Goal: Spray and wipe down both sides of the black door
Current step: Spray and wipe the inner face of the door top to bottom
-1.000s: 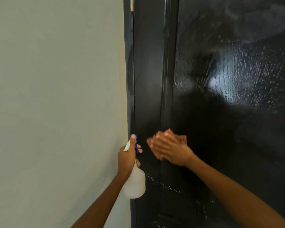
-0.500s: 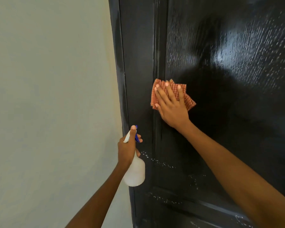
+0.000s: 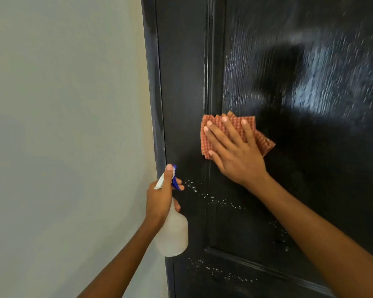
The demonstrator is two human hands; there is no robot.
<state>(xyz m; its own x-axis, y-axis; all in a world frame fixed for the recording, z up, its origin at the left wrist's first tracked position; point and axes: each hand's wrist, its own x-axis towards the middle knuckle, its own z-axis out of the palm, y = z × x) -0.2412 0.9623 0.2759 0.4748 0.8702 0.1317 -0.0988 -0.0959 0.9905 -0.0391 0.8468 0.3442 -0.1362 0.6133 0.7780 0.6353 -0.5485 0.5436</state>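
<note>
The glossy black door [image 3: 310, 190] fills the right half of the view, wet with spray droplets on its panel and lower rail. My right hand [image 3: 235, 151] presses a red checked cloth [image 3: 265, 143] flat against the door beside the panel's left moulding, fingers straight and spread. My left hand [image 3: 162, 196] grips the neck of a white spray bottle [image 3: 172, 235] with a blue trigger, held upright near the door's left edge, thumb on top of the nozzle head.
A pale plain wall [image 3: 63, 136] takes up the left half. The black door frame [image 3: 153, 82] runs down between wall and door. A raised moulding [image 3: 256, 267] crosses the door below my hands.
My right hand with the cloth rose from low beside the bottle up the door's left stile and now presses flat there. The bottle hand stayed about where it was.
</note>
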